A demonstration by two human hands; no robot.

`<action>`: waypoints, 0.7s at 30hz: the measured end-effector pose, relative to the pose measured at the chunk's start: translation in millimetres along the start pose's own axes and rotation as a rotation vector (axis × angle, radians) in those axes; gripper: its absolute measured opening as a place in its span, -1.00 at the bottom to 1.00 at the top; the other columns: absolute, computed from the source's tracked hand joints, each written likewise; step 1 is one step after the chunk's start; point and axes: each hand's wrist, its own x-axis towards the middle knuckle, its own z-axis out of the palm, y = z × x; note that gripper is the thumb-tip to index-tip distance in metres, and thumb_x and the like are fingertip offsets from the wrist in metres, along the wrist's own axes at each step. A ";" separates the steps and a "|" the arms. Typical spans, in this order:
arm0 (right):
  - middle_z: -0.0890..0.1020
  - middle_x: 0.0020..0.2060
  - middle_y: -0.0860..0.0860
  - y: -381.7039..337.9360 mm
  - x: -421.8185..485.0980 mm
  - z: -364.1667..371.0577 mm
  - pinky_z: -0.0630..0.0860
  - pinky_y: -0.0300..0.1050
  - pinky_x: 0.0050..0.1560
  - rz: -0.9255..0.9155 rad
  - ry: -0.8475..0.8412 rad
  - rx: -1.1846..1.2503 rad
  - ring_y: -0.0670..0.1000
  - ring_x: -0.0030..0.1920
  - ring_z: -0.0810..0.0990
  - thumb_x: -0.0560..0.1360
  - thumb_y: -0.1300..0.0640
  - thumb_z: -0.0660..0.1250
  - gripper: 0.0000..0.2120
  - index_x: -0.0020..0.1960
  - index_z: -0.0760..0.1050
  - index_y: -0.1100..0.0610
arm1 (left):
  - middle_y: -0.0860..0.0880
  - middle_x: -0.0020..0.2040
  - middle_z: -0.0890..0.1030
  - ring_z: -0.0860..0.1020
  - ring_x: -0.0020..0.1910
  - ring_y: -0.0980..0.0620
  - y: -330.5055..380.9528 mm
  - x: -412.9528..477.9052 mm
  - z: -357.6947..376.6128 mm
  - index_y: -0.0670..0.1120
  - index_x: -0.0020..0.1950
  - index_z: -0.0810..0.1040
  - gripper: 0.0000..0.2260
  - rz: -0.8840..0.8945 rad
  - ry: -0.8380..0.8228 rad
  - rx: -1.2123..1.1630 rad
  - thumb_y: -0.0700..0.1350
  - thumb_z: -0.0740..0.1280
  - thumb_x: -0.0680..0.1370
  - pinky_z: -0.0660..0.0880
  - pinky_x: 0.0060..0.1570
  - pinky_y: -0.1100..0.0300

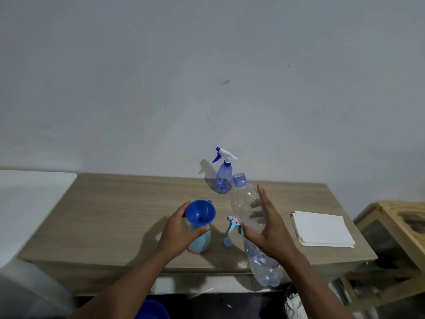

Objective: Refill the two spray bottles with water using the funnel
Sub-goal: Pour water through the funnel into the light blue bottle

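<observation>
A blue funnel [200, 212] sits in the neck of a light blue spray bottle [199, 241] on the wooden table [119, 210]. My left hand [180, 229] grips that bottle just under the funnel. My right hand [268, 229] holds a large clear plastic bottle [249, 211], uncapped, tilted with its mouth up and away; a little water lies in its bottom. That spray bottle's pink and blue trigger head [234, 224] lies on the table between my hands. A blue cap [227, 242] lies beside it. A second, blue spray bottle [222, 174] stands at the back with its trigger head on.
A stack of white paper [324, 229] lies on the table's right part. A wooden cabinet [395, 229] stands to the right, a white surface [30, 199] to the left. A blue basin [153, 310] sits on the floor below the table's front edge.
</observation>
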 end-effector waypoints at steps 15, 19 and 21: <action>0.52 0.12 -0.05 -30.8 32.6 -33.3 0.54 -0.10 -0.01 0.042 -0.600 -0.529 -0.17 -0.18 0.47 0.33 -0.09 0.46 0.03 0.53 -0.19 -0.41 | 0.44 0.07 0.58 0.50 0.14 0.43 -4.4 0.7 1.0 0.33 0.15 0.41 -0.41 -0.013 -0.009 -0.043 -0.03 0.64 0.29 0.33 0.06 0.60; 0.52 0.17 -0.05 -33.1 36.7 -33.0 0.53 -0.07 0.04 0.050 -0.646 -0.595 0.03 0.11 0.53 0.34 -0.09 0.46 0.03 0.52 -0.20 -0.41 | 0.33 0.16 0.55 0.48 0.17 0.43 -6.3 3.7 1.0 0.32 0.22 0.38 -0.35 -0.027 -0.013 -0.030 0.06 0.64 0.27 0.35 0.14 0.51; 0.51 0.19 -0.05 -33.6 39.3 -31.2 0.52 -0.04 0.07 0.051 -0.670 -0.623 0.04 0.14 0.53 0.34 -0.10 0.47 0.04 0.52 -0.20 -0.41 | 0.37 0.16 0.51 0.44 0.15 0.51 -5.1 3.8 0.8 0.26 0.29 0.35 -0.32 -0.027 -0.022 -0.019 0.07 0.63 0.28 0.34 0.14 0.50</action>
